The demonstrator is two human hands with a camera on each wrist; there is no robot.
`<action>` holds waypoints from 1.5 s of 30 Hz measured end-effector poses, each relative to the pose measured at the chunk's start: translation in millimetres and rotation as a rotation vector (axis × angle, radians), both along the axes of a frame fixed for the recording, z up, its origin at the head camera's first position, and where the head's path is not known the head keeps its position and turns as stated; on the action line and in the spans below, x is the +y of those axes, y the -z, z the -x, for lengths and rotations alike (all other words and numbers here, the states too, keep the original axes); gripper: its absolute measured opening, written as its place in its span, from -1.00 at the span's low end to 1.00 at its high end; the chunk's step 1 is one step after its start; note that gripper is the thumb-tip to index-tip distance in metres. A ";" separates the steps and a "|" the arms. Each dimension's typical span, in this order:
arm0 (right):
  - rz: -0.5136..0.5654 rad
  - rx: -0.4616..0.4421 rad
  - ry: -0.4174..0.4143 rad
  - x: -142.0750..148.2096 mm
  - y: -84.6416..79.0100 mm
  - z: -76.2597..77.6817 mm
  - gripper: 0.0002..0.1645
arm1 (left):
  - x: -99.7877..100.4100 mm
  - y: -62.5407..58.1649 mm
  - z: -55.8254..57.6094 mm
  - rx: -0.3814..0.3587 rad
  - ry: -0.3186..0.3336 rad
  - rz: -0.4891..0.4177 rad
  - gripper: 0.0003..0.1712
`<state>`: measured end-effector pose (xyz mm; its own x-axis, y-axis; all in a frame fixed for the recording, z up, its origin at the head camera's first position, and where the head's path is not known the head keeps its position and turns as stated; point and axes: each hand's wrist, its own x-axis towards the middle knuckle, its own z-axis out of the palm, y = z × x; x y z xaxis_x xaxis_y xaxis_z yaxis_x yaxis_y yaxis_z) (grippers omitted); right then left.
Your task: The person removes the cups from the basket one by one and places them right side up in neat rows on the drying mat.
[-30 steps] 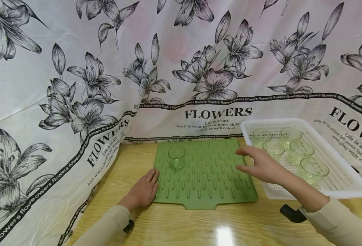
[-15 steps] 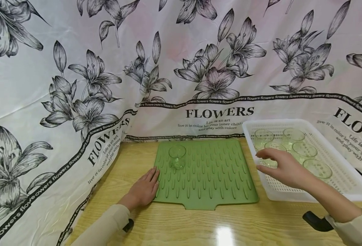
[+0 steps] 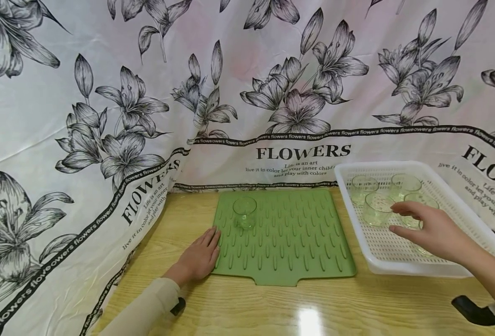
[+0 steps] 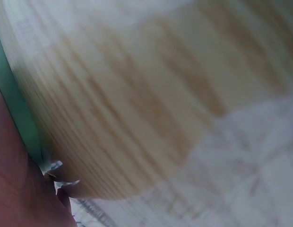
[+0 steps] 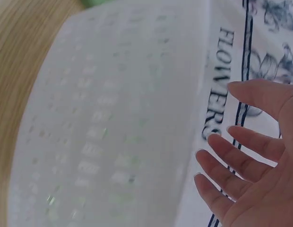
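Note:
A green ridged drying mat [image 3: 289, 242] lies on the table. My left hand [image 3: 197, 255] rests flat at its left edge, fingers straight and touching the rim. On the mat's far left stands one clear glass cup [image 3: 245, 213]. My right hand [image 3: 436, 229] hovers over a white perforated basket [image 3: 358, 239], thumb and fingers spread, holding nothing visible. Several similar glasses stand in the basket, among them a near-left glass [image 3: 377, 211] beside my right fingertips. The hand covers part of the glasses behind and below it. The right wrist view shows the relaxed fingers [image 5: 224, 165] apart.
The basket stands right of the mat on a wooden table [image 3: 268, 308]. A white flower-printed cloth [image 3: 298, 154] hangs close behind both and runs down along the table's left side.
My right hand has moved right, from the mat's right edge to above the glasses in the basket. The left hand stays at the mat's edge; the view has shifted slightly.

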<state>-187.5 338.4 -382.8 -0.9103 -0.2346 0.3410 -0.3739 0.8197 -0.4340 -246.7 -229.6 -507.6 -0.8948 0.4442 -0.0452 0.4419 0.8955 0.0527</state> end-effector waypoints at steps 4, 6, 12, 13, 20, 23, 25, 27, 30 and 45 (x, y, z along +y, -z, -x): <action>0.001 -0.016 0.056 14.4 6.9 -0.1 -0.35 | 0.5 -2.5 -0.9 0.004 0.005 0.003 -0.32; -0.008 -0.013 0.082 20.1 9.1 -0.7 -0.30 | 1.6 -4.0 -0.8 0.001 0.003 0.013 -0.32; -0.022 -0.033 0.168 38.0 13.7 -4.2 -0.17 | 4.2 -7.3 -2.5 -0.017 -0.003 -0.003 -0.31; -0.025 -0.040 0.180 40.9 14.5 -4.6 -0.14 | 4.1 -7.3 -3.0 -0.016 -0.003 -0.008 -0.31; -0.056 -0.083 0.241 59.9 20.8 -4.8 0.04 | 4.0 -7.4 -5.5 -0.009 -0.008 -0.020 -0.33; -0.069 -0.102 0.259 67.1 23.2 -5.0 0.13 | 4.0 -7.4 -5.1 -0.020 -0.013 -0.014 -0.32; -0.076 -0.107 0.269 70.9 24.5 -5.8 0.18 | 3.8 -7.2 -4.9 -0.022 -0.013 -0.014 -0.32; -0.077 -0.111 0.286 73.8 25.2 -6.9 0.23 | 3.3 -6.2 -4.1 -0.017 -0.015 0.004 -0.32; -0.088 -0.118 0.309 75.8 24.7 -7.7 0.28 | 3.2 -5.8 -3.5 -0.002 -0.014 0.015 -0.31; -0.109 -0.102 0.408 82.8 31.1 -12.0 0.30 | 3.1 -3.7 -1.6 -0.007 -0.018 0.032 -0.31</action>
